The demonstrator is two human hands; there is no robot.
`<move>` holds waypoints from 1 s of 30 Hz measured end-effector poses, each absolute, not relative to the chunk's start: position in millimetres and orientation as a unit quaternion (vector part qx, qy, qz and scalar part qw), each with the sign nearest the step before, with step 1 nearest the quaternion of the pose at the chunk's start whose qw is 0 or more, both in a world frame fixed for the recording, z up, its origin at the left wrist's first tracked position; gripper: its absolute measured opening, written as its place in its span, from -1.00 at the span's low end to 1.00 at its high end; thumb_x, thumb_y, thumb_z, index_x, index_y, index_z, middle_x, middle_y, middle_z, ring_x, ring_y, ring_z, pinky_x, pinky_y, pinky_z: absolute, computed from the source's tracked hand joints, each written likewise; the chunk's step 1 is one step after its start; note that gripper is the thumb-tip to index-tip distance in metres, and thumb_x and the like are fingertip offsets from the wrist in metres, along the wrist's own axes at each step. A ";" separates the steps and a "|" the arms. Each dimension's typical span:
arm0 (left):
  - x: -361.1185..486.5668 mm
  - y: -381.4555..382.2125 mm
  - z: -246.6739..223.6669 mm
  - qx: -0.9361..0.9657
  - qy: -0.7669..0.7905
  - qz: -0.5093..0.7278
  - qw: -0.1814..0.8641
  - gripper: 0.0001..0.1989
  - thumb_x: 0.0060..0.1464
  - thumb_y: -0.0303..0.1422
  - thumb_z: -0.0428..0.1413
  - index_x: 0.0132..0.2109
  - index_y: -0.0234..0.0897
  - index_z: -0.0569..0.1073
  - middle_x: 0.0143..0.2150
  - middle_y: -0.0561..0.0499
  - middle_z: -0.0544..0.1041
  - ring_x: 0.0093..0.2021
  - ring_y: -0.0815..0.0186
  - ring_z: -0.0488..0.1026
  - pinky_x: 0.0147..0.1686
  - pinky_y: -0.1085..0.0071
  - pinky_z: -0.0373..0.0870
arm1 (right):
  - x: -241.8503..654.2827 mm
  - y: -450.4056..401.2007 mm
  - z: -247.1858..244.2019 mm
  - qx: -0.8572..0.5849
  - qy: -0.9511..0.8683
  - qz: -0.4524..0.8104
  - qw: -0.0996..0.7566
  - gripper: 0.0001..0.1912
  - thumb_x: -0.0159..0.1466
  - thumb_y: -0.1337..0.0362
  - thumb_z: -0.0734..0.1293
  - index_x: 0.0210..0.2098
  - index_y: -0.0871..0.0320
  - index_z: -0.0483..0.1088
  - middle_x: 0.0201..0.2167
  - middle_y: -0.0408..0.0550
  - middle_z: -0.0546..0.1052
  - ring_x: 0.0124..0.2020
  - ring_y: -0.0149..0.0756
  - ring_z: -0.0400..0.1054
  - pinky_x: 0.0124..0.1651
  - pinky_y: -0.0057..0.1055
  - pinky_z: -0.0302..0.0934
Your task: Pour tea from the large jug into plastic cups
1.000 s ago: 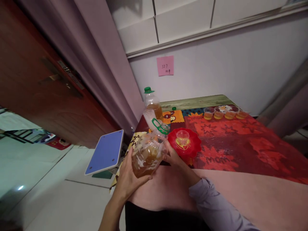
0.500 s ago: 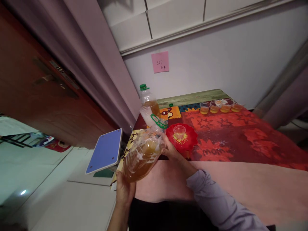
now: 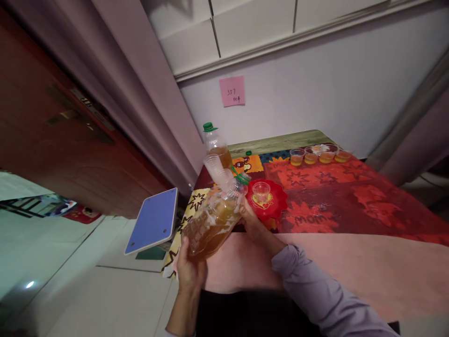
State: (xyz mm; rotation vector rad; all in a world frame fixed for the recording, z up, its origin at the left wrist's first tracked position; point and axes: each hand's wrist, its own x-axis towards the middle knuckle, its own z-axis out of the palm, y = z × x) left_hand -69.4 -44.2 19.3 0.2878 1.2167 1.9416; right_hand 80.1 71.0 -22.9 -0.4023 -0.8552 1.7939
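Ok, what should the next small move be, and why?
Perhaps ease the clear plastic amber-liquid bottle rightward: the left hand supports its base, the right hand its neck end, yet its mouth appears short of the clear plastic cup on the scalloped red plate.

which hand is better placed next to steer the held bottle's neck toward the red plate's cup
Likely the right hand: it grips the tilted bottle near its neck, beside the red plate and clear cup. The left hand holds the base end, farther from the cup.

357 on pink note (image 3: 232,91) — "wow" on red tablecloth (image 3: 326,201)
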 end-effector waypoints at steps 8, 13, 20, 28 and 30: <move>-71.4 -51.4 49.1 0.088 0.516 0.739 0.424 -0.60 0.05 -0.11 0.37 0.02 -0.12 0.70 0.07 -0.02 0.73 0.18 0.03 0.62 0.24 0.11 0.50 | 78.6 62.7 -5.9 -0.123 -0.340 0.777 0.515 -0.18 0.20 -0.30 0.46 0.31 -0.05 0.37 0.16 0.06 0.61 0.01 0.02 0.58 -0.19 -0.10 0.59; -71.1 -53.2 65.4 0.081 0.538 0.727 0.419 -0.65 0.01 -0.15 0.39 -0.05 -0.15 0.70 0.01 -0.01 0.75 0.12 0.05 0.65 0.13 0.19 0.57 | 78.9 57.8 -1.4 -0.119 -0.327 0.790 0.506 -0.22 0.19 -0.33 0.47 0.23 -0.03 0.44 0.08 0.03 0.65 -0.01 0.00 0.58 -0.14 -0.10 0.58; -71.4 -50.9 76.6 0.063 0.567 0.712 0.410 -0.69 0.04 -0.24 0.33 -0.05 -0.18 0.69 -0.07 -0.01 0.76 0.01 0.12 0.68 0.00 0.30 0.62 | 75.9 60.1 -9.9 -0.122 -0.309 0.794 0.509 -0.21 0.16 -0.26 0.51 0.25 -0.03 0.41 0.12 0.02 0.63 0.00 0.03 0.58 -0.14 -0.07 0.58; -69.7 -49.8 82.8 0.060 0.581 0.693 0.422 -0.69 0.10 -0.27 0.30 0.00 -0.18 0.67 -0.06 -0.02 0.76 0.00 0.13 0.69 0.02 0.29 0.62 | 69.9 64.1 -20.7 -0.127 -0.308 0.780 0.529 -0.30 0.23 -0.22 0.45 0.25 -0.04 0.38 0.13 0.02 0.61 0.10 0.07 0.54 -0.04 0.01 0.57; -71.0 -49.6 83.6 0.069 0.582 0.692 0.422 -0.67 0.10 -0.26 0.31 0.02 -0.18 0.66 -0.05 -0.02 0.75 0.01 0.13 0.69 0.01 0.30 0.62 | 68.5 63.8 -22.1 -0.129 -0.300 0.783 0.529 -0.27 0.24 -0.21 0.45 0.28 -0.04 0.34 0.16 0.03 0.60 0.08 0.06 0.55 -0.06 -0.01 0.57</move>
